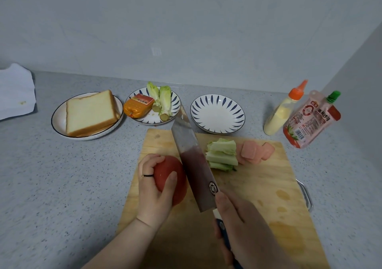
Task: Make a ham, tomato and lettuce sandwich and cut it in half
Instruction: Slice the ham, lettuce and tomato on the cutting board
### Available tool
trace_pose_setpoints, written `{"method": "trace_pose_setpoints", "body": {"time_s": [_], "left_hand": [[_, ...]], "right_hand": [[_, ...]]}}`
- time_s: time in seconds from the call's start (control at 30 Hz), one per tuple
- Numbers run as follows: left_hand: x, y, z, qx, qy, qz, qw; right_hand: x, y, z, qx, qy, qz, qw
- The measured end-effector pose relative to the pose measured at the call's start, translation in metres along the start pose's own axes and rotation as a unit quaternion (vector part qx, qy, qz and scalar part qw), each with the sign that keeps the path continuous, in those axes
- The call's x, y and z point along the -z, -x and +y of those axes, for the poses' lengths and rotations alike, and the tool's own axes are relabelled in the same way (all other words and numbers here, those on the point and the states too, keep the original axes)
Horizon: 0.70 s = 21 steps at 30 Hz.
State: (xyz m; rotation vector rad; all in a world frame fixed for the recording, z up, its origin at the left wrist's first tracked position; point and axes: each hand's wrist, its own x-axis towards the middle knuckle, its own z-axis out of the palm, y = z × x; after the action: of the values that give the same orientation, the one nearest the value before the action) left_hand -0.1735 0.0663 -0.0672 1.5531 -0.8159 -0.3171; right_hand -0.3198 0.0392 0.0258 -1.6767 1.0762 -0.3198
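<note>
Tomato (163, 171), whole, sits on the wooden cutting board (258, 186) close to its left edge. The left hand (152, 188) cups it, with fingers curled over the far side and thumb pressed on top. The right hand (246, 223) is wrapped round the handle of a cleaver (194, 165), whose tilted blade lies just right of the tomato; whether they touch is unclear. Beyond the blade, chopped lettuce (223, 155) and ham slices (254, 151) crowd the far edge. Bare board lies open right of the blade, towards the metal handle (306, 196) on the right edge.
</note>
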Motion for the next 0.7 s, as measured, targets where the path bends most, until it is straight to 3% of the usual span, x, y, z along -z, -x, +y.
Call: {"method": "trace_pose_setpoints", "body": {"time_s": [0.27, 0.6, 0.7], "left_hand": [[0.001, 0.0, -0.002, -0.021, -0.018, -0.007, 1.0], [-0.001, 0.001, -0.006, -0.021, -0.02, 0.005, 1.0], [0.0, 0.001, -0.007, -0.045, -0.031, 0.001, 0.998]], "right_hand": [[-0.001, 0.0, -0.008, 0.005, 0.001, 0.0, 1.0], [0.009, -0.001, -0.02, -0.075, -0.011, -0.059, 0.995], [0.013, 0.003, -0.019, -0.089, 0.002, -0.037, 0.995]]}}
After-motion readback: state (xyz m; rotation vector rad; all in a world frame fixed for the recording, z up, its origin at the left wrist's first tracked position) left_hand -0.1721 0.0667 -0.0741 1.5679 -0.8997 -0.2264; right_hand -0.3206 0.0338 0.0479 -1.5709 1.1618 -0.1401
